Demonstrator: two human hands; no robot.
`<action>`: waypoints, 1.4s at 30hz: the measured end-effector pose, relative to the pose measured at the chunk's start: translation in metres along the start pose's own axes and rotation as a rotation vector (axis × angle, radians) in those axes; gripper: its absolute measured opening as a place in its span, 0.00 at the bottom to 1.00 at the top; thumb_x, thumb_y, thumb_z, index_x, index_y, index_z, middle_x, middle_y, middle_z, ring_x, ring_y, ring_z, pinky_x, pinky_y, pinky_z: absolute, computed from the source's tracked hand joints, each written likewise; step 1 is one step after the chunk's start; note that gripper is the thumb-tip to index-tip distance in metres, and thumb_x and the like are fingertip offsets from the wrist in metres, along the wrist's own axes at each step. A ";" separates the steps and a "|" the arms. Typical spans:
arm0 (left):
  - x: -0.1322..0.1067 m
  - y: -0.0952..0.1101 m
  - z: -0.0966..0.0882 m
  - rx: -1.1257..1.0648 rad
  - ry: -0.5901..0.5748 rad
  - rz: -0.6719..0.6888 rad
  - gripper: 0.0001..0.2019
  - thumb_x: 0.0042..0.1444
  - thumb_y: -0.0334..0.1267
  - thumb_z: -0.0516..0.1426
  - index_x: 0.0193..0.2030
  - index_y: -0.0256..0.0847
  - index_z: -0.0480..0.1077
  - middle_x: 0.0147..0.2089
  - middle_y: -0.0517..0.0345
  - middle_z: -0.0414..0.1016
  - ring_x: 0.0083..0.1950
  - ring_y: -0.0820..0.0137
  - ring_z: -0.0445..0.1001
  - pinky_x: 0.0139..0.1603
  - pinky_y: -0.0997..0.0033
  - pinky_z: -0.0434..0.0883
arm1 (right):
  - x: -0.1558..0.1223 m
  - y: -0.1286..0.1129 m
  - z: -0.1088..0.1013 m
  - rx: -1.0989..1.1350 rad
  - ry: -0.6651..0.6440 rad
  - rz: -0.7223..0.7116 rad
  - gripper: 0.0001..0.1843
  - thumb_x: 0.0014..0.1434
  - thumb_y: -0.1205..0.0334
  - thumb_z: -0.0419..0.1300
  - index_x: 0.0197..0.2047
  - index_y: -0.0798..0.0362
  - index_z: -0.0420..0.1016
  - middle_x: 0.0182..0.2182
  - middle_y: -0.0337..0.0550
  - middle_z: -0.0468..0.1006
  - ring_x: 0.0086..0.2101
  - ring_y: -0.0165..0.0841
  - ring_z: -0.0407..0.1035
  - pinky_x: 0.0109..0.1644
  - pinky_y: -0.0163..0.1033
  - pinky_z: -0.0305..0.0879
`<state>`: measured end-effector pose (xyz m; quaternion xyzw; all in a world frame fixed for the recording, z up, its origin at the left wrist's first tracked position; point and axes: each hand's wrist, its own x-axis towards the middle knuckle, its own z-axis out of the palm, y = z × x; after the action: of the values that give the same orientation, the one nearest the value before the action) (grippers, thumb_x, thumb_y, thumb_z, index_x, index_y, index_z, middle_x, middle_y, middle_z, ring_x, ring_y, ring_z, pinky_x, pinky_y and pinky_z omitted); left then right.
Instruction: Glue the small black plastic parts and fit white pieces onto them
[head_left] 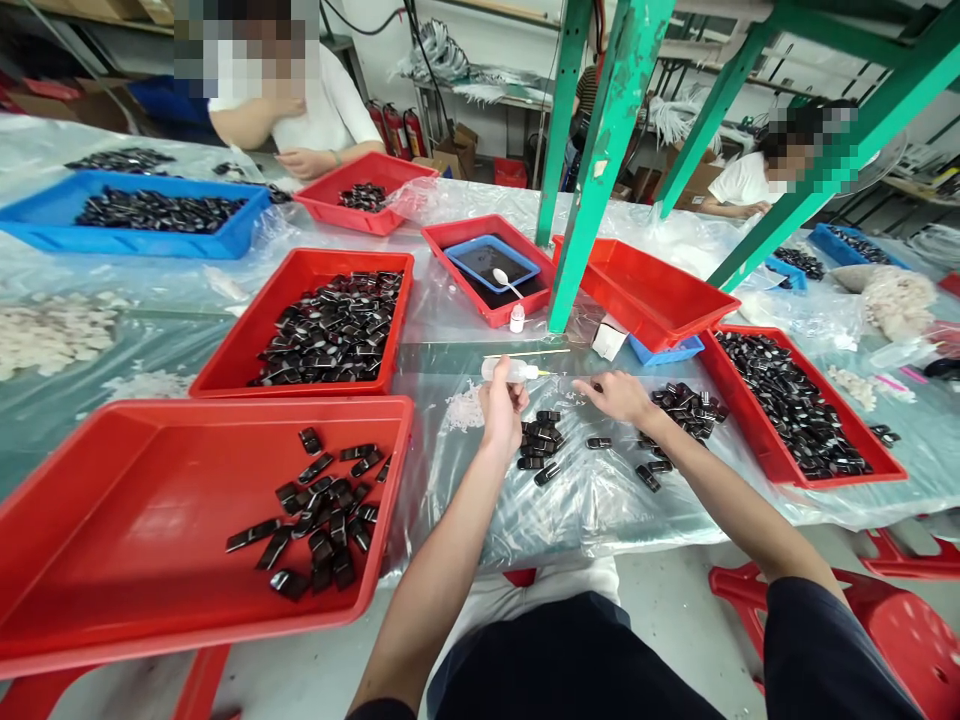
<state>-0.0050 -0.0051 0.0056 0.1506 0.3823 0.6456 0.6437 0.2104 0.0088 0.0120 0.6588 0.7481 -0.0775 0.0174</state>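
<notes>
While the left hand [502, 405] closes its grip round one clear bottle [519, 371], held level above the plastic-covered worktop [585, 505] with its thin tip toward the right hand [619, 395], the latter has thumb and forefinger close together; a dark bit shows at them, but whether that grip has hold of it cannot be told. Two heaps of black pieces [541, 438] lie on the near side of the hands, one by each forearm, and a single loose piece [598, 443] lies between them. Just left of the bottle is one scatter of white bits [465, 408]; behind it lie one thin stick [529, 353] and one small white bottle [517, 318], and a white box [609, 342] is near the right hand. Six red trays [150, 500] surround the place: two at the left and one at the right with black pieces, another farther back with more, one bearing a small blue tray [469, 272] and a white spoon [501, 277], and one tilted over a second blue tray [671, 352]. A third, larger blue tray [135, 240] stands at far left. Beyond the hands, one green post [592, 190] stands before the tilted tray and hides part of it. Two people in white [334, 95] sit across the worktop; three fire extinguishers [395, 130] stand behind.
</notes>
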 end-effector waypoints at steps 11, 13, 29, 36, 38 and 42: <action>0.003 0.006 0.000 -0.020 0.039 -0.008 0.27 0.51 0.58 0.70 0.28 0.41 0.62 0.21 0.69 0.55 0.20 0.82 0.51 0.19 0.77 0.50 | 0.002 -0.021 0.015 0.907 0.103 -0.253 0.12 0.69 0.52 0.50 0.50 0.49 0.64 0.36 0.40 0.73 0.31 0.32 0.66 0.38 0.39 0.68; 0.005 0.006 -0.001 -0.018 0.049 -0.010 0.25 0.53 0.56 0.69 0.28 0.41 0.62 0.21 0.69 0.54 0.20 0.82 0.50 0.19 0.77 0.50 | 0.001 -0.031 0.016 1.022 0.086 -0.315 0.16 0.70 0.48 0.52 0.53 0.49 0.66 0.39 0.42 0.76 0.29 0.31 0.67 0.36 0.40 0.69; 0.003 -0.002 0.001 0.132 0.046 0.063 0.25 0.47 0.55 0.72 0.26 0.40 0.64 0.21 0.67 0.56 0.21 0.81 0.52 0.21 0.76 0.52 | -0.016 -0.025 0.040 1.345 0.139 -0.251 0.27 0.68 0.33 0.59 0.48 0.51 0.75 0.27 0.35 0.65 0.26 0.28 0.58 0.29 0.35 0.57; 0.001 -0.005 0.001 0.219 0.037 0.125 0.27 0.47 0.58 0.71 0.25 0.40 0.63 0.21 0.67 0.56 0.22 0.80 0.52 0.22 0.76 0.51 | -0.021 -0.030 0.037 1.404 0.062 -0.297 0.27 0.70 0.33 0.57 0.47 0.51 0.74 0.28 0.35 0.63 0.26 0.27 0.56 0.29 0.34 0.56; 0.001 -0.006 0.000 0.235 0.030 0.134 0.27 0.47 0.59 0.70 0.25 0.40 0.63 0.21 0.66 0.56 0.22 0.80 0.53 0.22 0.76 0.51 | -0.022 -0.030 0.036 1.404 0.061 -0.294 0.27 0.69 0.33 0.57 0.47 0.50 0.74 0.28 0.35 0.63 0.27 0.28 0.56 0.29 0.35 0.56; 0.001 -0.008 0.000 0.242 0.027 0.143 0.28 0.47 0.58 0.71 0.24 0.41 0.61 0.21 0.66 0.56 0.21 0.80 0.53 0.21 0.75 0.51 | -0.022 -0.031 0.035 1.410 0.062 -0.303 0.27 0.69 0.33 0.57 0.47 0.51 0.74 0.28 0.35 0.63 0.26 0.27 0.56 0.30 0.35 0.57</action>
<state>0.0005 -0.0049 -0.0002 0.2451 0.4542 0.6409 0.5682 0.1803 -0.0217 -0.0173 0.4043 0.6036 -0.5244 -0.4441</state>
